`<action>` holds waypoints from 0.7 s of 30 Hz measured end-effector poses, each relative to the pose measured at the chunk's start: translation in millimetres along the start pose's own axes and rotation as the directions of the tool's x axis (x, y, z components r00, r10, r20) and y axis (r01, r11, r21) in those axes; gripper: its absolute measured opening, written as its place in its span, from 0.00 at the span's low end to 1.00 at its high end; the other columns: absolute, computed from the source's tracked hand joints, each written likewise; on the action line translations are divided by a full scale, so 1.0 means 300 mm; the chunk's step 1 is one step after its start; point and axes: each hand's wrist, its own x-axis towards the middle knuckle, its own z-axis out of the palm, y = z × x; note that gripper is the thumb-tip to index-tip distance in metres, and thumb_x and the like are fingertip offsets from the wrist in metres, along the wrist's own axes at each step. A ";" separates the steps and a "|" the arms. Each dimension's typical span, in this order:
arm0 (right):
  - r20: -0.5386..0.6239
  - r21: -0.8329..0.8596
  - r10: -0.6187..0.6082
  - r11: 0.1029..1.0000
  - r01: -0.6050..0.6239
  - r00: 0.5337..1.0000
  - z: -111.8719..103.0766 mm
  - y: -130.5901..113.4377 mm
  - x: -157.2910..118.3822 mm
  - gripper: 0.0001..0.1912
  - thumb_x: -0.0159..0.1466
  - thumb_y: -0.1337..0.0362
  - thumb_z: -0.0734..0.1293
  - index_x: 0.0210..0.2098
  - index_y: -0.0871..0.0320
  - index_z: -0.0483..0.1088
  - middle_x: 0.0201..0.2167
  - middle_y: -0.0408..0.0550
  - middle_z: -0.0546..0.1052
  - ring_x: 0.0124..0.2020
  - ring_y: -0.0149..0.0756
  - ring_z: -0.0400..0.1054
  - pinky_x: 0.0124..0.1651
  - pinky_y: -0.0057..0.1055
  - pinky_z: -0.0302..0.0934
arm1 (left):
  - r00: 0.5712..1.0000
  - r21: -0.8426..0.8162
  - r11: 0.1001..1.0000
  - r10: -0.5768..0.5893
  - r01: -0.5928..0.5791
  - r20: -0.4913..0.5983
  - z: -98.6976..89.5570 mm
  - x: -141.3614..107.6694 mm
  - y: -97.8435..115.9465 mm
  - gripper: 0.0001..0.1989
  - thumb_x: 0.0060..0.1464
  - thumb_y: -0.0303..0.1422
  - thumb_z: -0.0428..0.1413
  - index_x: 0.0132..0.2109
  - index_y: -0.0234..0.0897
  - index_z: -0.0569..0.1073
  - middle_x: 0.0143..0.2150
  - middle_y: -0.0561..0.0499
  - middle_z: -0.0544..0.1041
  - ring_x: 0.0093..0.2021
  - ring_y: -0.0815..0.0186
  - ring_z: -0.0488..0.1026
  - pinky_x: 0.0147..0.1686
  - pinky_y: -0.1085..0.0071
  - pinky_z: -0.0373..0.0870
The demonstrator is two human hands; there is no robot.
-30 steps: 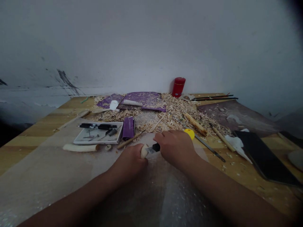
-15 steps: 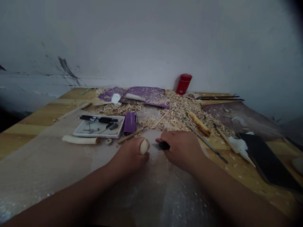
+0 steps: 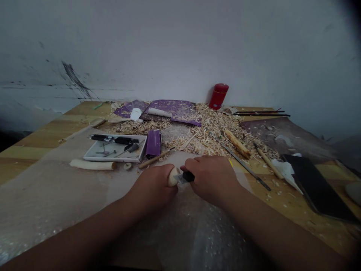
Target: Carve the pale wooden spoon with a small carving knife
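Observation:
My left hand (image 3: 155,184) is wrapped round a pale piece of wood (image 3: 172,177), whose rounded end pokes out past the thumb. The rest of the piece is hidden in the fist. My right hand (image 3: 213,177) grips a utility knife (image 3: 188,176) with a black body. Its short blade meets the rounded wood end, or very nearly does. Both hands are low over the translucent plastic sheet (image 3: 126,222) on the table. Just beyond the left hand lies a thin tool with a wooden handle (image 3: 152,161).
A white tray (image 3: 87,156) with black pens and small bits stands left, a carved wood stick (image 3: 93,164) before it. Wood shavings (image 3: 222,130) heap up at the back near a red canister (image 3: 219,96). At right lie a metal file (image 3: 248,169) and a dark slab (image 3: 318,188).
My right hand has moved left, bringing the knife blade from a gap away to the wood's end. The left hand keeps its hold. The view has shifted slightly.

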 end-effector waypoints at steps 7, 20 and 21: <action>0.095 -0.102 0.206 0.975 -0.197 0.974 0.031 0.086 0.038 0.10 0.57 0.65 0.56 0.33 0.52 0.68 0.27 0.45 0.74 0.28 0.35 0.67 0.26 0.28 0.49 | 0.993 -0.016 1.000 0.003 -0.001 0.119 -0.017 -0.051 0.049 0.02 0.38 0.28 0.47 0.22 0.37 0.60 0.19 0.55 0.65 0.21 0.70 0.60 0.21 0.74 0.48; -0.095 0.105 0.091 0.991 -0.081 0.991 -0.001 0.046 0.002 0.09 0.56 0.60 0.57 0.31 0.51 0.68 0.24 0.41 0.73 0.26 0.32 0.66 0.25 0.27 0.43 | 0.996 -0.123 0.992 0.030 -0.040 -0.088 -0.015 -0.014 0.013 0.08 0.39 0.25 0.47 0.21 0.37 0.53 0.18 0.58 0.57 0.21 0.72 0.56 0.22 0.75 0.50; -0.094 0.128 0.067 0.990 -0.055 0.993 -0.003 0.033 -0.003 0.09 0.56 0.60 0.57 0.31 0.51 0.68 0.25 0.41 0.73 0.27 0.32 0.66 0.26 0.27 0.43 | 0.995 -0.124 0.991 0.028 -0.040 -0.094 -0.012 -0.011 0.011 0.08 0.39 0.25 0.47 0.21 0.37 0.54 0.19 0.58 0.58 0.21 0.72 0.56 0.22 0.75 0.50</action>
